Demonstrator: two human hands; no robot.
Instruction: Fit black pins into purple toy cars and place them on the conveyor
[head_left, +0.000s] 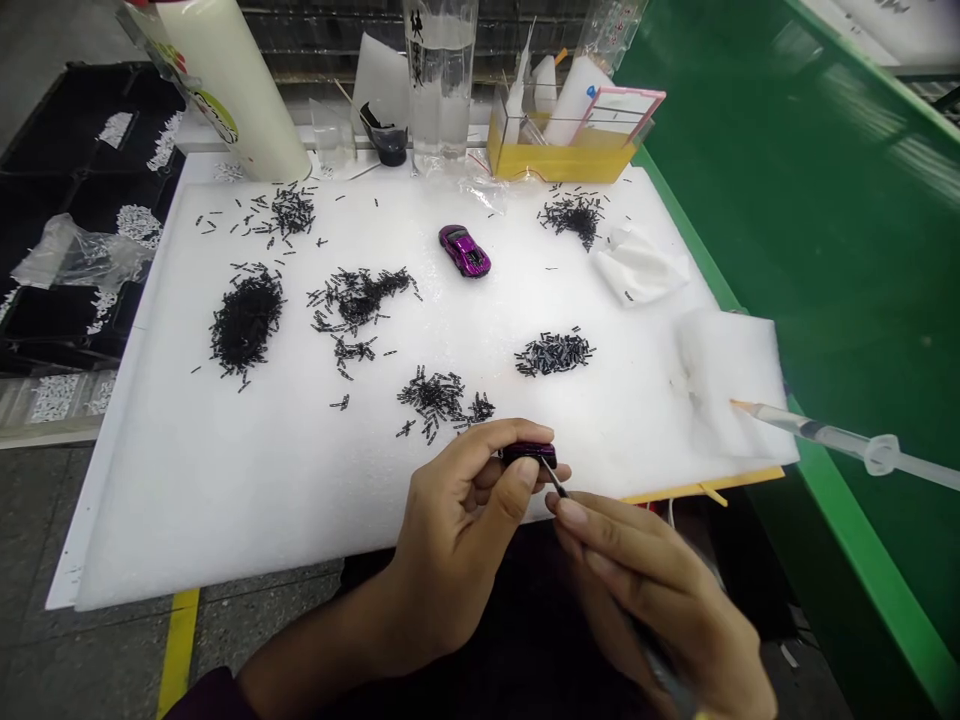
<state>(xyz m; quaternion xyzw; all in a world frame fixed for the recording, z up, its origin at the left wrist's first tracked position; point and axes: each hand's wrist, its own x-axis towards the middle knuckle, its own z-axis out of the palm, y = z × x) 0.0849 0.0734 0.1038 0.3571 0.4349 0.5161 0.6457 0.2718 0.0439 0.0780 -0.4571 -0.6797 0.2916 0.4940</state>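
Between the thumb and fingers of my left hand (pixel 469 520) is a small dark purple toy car (pixel 527 453), partly covered by the fingertips. My right hand (pixel 660 590) grips a thin pointed tool (pixel 556 480), its tip touching the car's side; whether it is tweezers or a pick I cannot tell. Another purple toy car (pixel 465 251) rests on the white foam sheet (pixel 300 500) farther back. Just beyond my hands lie a pile of small black parts (pixel 435 397) and a pile of grey-black pieces (pixel 555 354).
More black parts (pixel 247 318) lie at left. A syringe (pixel 847 437) leans across a foam block (pixel 739 370) at right, near a white cloth (pixel 641 265). Along the back stand a large bottle (pixel 232 90), a clear cup (pixel 441 90) and a yellow box (pixel 562 160). Green surface (pixel 750 150) borders the right.
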